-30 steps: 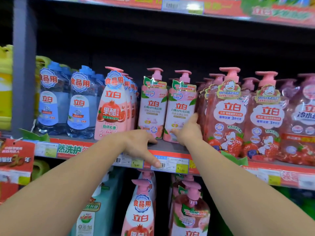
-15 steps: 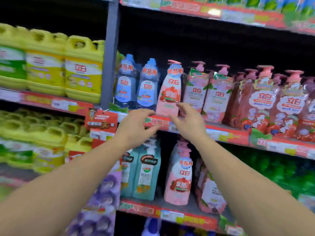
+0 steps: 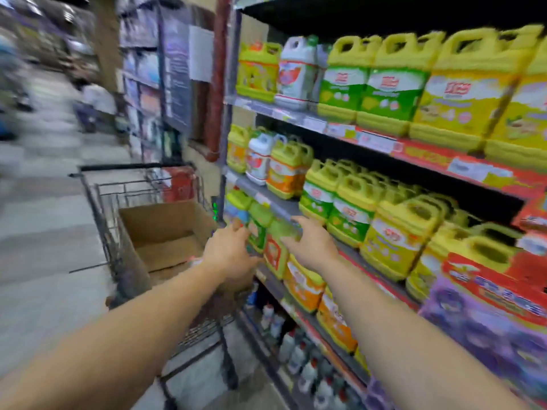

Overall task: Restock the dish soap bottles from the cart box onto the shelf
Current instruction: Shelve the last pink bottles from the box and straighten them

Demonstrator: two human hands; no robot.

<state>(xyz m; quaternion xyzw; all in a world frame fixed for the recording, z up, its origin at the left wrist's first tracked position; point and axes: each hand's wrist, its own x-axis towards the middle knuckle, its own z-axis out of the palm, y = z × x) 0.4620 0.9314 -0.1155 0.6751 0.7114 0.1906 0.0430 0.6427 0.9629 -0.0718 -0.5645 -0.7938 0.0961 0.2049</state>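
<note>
Head view: both hands empty, fingers loosely spread.
Cart box (image 3: 165, 232): just left of left hand (image 3: 229, 253); right hand (image 3: 310, 245) farther.

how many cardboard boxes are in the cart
1: an open cardboard box sits in the wire shopping cart, left of the shelf. Motion blur and the left hand cover its near corner, so anything beyond it may be hidden.

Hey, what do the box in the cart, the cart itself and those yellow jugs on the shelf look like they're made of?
Box: brown matte cardboard, going by its open flaps and flat dull walls. Cart: dark metal wire, seen in its thin grid of bars. Yellow jugs: probably moulded plastic with a slight sheen, since the handles are formed into the body; the blur leaves this uncertain.
</note>
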